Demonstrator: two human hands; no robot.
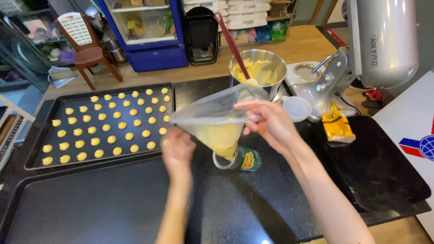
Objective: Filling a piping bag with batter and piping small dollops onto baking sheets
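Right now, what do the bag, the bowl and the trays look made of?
Bag: thin clear plastic film, creased, yellow batter showing through. Bowl: likely stainless steel, with a bright brushed shine. Trays: dark metal, probably non-stick coated, matte with raised rims.

Stand mixer (375, 49), wooden chair (88, 47)
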